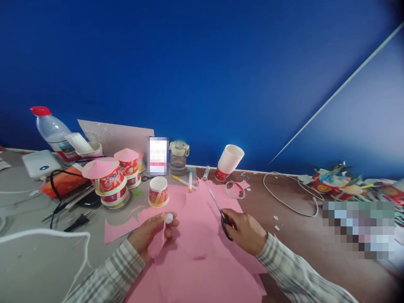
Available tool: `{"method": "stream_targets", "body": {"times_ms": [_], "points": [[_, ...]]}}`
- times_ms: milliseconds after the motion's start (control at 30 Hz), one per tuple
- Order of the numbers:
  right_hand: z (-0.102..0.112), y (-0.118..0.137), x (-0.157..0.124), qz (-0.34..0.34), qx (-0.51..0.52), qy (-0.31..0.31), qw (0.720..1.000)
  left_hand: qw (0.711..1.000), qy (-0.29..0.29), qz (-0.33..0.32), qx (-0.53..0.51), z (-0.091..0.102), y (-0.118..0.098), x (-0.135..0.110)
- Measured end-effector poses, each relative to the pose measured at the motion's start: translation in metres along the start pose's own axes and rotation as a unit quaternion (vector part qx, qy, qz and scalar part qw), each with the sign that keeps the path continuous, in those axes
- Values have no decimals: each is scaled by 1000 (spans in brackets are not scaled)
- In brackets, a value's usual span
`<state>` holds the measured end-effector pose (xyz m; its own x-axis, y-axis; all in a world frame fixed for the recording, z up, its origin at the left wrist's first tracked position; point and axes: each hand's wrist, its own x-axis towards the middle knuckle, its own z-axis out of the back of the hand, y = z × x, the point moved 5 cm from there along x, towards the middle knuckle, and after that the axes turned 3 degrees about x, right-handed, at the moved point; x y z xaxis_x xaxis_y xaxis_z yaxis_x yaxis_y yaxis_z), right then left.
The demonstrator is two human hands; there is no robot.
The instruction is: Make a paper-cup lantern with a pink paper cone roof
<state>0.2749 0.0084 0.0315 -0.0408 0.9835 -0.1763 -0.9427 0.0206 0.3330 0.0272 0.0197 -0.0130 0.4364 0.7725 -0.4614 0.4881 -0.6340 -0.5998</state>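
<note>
Head view: left grip (149, 231) holds pink paper (157, 245); right grip (248, 230), scissors (226, 224); cup (158, 194) stands beyond.

Above the pink paper (202, 248), the left hand (151, 229) holds a pink piece (157, 244), the right hand (244, 229) scissors (222, 213); beyond the paper stand stacked cups (227, 163).

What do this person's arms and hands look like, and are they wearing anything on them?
The left hand and right hand are both human and ungloved. Both arms wear long sleeves reaching the wrists, pale cream with a grey and darker checked pattern. No cables or markings show on them.
</note>
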Motion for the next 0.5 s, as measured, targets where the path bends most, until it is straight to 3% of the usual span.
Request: {"method": "stream_targets", "body": {"times_ms": [233, 500], "points": [[-3, 0, 36, -2, -42, -49, 998, 998, 54, -3, 17, -9, 3, -2], [-1, 36, 31, 101, 56, -68, 991, 999, 21, -26, 29, -9, 5, -2]]}}
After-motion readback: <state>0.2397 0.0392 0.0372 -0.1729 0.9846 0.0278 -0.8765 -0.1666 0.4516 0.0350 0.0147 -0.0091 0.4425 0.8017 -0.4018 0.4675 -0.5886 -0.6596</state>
